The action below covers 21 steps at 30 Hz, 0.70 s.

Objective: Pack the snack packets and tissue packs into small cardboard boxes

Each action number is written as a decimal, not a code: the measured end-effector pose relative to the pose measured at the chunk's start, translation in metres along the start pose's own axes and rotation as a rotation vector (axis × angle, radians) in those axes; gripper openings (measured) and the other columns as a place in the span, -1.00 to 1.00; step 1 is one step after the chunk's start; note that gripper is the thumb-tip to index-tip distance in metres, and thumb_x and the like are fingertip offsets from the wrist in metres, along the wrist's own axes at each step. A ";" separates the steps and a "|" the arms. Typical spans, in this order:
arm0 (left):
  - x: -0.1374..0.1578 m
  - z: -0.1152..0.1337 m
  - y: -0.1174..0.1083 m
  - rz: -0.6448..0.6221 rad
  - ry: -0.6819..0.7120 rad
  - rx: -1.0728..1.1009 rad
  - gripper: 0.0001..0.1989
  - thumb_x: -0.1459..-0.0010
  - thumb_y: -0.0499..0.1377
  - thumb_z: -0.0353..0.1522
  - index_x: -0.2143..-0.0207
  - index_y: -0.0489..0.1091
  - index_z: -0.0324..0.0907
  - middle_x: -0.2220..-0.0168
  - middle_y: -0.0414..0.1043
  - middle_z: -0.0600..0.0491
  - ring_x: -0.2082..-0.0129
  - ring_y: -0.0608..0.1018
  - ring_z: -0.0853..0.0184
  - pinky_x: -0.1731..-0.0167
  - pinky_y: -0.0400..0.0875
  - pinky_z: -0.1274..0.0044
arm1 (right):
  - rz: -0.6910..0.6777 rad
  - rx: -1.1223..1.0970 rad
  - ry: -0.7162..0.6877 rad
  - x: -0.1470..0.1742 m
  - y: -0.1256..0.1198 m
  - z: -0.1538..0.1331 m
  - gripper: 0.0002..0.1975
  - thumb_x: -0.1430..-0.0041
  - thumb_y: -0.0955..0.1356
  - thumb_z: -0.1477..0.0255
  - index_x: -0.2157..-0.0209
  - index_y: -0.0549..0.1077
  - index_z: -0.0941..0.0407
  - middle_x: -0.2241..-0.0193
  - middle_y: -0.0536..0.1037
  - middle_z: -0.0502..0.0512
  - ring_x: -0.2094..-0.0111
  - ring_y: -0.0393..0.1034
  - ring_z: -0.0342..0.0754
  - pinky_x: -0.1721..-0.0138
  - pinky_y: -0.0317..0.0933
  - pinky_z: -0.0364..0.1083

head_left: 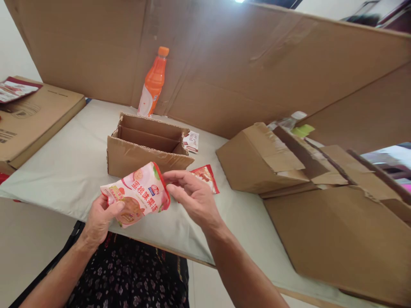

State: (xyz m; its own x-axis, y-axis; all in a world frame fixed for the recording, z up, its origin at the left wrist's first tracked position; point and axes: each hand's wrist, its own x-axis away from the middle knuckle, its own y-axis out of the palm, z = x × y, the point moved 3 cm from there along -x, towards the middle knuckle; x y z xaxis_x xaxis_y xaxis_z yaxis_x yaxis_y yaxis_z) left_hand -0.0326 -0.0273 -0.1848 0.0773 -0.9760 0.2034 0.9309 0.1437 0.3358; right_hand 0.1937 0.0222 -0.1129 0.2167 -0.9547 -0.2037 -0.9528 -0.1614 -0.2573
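Pouch: the pink-and-white soft plastic pouch with a red edge (139, 194) was held tilted over the near side of the table under pale cloth (77, 179), in front of the box; whether it touched the box could not be told
Left hand: the left hand (99, 218) was clamped on the pouch's lower left corner, thumb across the printed front, other fingers mostly hidden behind
Right hand: the right hand (195, 201) had its thumb and forefinger at the pouch's right edge; whether they pinched it could not be told
Box: the narrow, open-topped brown cardboard box (147, 161) stood just beyond, its rough rim a likely snag if the pouch brushed it
Red packet: the flat red-and-white packet (207, 177) lay behind the right hand, where a careless forearm might have pushed it
Grip: with the left thumb so near one corner, the pouch seemed liable to swing or slip if the right fingers bore no weight
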 end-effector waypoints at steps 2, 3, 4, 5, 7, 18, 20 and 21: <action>0.000 0.004 0.001 -0.042 -0.027 -0.094 -0.44 0.16 0.47 -0.10 0.13 0.55 -0.21 0.16 0.67 -0.08 0.21 0.66 0.13 0.16 0.55 0.40 | -0.008 0.135 -0.071 -0.004 -0.010 -0.015 -0.70 -0.25 0.41 0.20 0.06 0.56 0.04 0.10 0.64 0.14 0.17 0.52 0.01 0.11 0.43 0.02; 0.000 0.007 0.004 -0.066 -0.039 -0.144 -0.48 0.16 0.47 -0.13 0.16 0.56 -0.21 0.20 0.67 -0.07 0.25 0.66 0.15 0.20 0.55 0.41 | -0.058 0.200 -0.102 -0.006 -0.012 -0.022 -0.69 -0.25 0.41 0.20 0.03 0.56 0.02 0.05 0.63 0.14 0.11 0.52 0.04 0.04 0.40 0.04; 0.001 0.010 0.006 -0.088 -0.050 -0.195 -0.53 0.17 0.46 -0.17 0.20 0.56 -0.21 0.25 0.67 -0.04 0.29 0.65 0.18 0.24 0.54 0.44 | -0.131 0.263 -0.129 -0.008 -0.012 -0.027 -0.66 -0.25 0.42 0.20 -0.01 0.55 0.01 0.01 0.62 0.14 0.04 0.50 0.07 -0.02 0.37 0.06; 0.002 0.012 0.010 -0.109 -0.059 -0.243 -0.58 0.17 0.46 -0.21 0.24 0.56 -0.20 0.30 0.66 -0.01 0.34 0.63 0.21 0.28 0.53 0.46 | -0.221 0.327 -0.150 -0.010 -0.010 -0.031 -0.62 -0.23 0.43 0.20 -0.05 0.54 0.01 -0.03 0.61 0.15 -0.01 0.49 0.09 -0.07 0.34 0.08; 0.005 0.017 0.017 -0.151 -0.070 -0.331 -0.67 0.19 0.44 -0.27 0.32 0.54 -0.19 0.38 0.63 0.06 0.42 0.58 0.27 0.37 0.48 0.51 | -0.420 0.455 -0.168 -0.011 -0.002 -0.031 -0.51 -0.17 0.47 0.18 -0.12 0.51 0.01 -0.05 0.60 0.17 -0.03 0.48 0.13 -0.08 0.32 0.11; 0.003 0.018 0.039 -0.311 -0.066 -0.582 -0.79 0.12 0.26 -0.33 0.36 0.49 -0.19 0.48 0.51 0.13 0.50 0.44 0.36 0.48 0.35 0.57 | -0.714 0.633 -0.033 0.001 0.021 -0.013 -0.75 -0.11 0.43 0.45 0.13 0.57 0.14 0.42 0.61 0.04 0.45 0.36 -0.09 0.42 0.04 -0.14; 0.003 0.022 0.042 -0.356 -0.044 -0.581 -0.74 0.08 0.28 -0.29 0.28 0.50 -0.18 0.40 0.56 0.10 0.43 0.50 0.30 0.41 0.41 0.54 | -0.667 0.561 -0.024 0.003 0.012 -0.013 -0.85 -0.09 0.44 0.45 0.25 0.56 0.15 0.48 0.54 -0.01 0.49 0.28 -0.14 0.45 0.01 -0.16; 0.002 0.026 0.044 -0.384 -0.017 -0.572 -0.70 0.04 0.29 -0.26 0.22 0.51 -0.18 0.35 0.59 0.07 0.37 0.54 0.26 0.36 0.44 0.52 | -0.642 0.509 -0.016 0.003 0.007 -0.013 -0.88 -0.09 0.44 0.44 0.29 0.54 0.15 0.51 0.51 -0.03 0.50 0.25 -0.16 0.47 0.01 -0.17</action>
State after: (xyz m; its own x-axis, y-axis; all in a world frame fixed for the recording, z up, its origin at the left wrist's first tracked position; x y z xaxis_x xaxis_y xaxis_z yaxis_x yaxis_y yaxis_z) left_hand -0.0007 -0.0190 -0.1460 -0.2968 -0.9372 0.1833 0.9337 -0.3251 -0.1501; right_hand 0.1850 0.0151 -0.1030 0.6937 -0.7108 0.1166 -0.4295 -0.5382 -0.7252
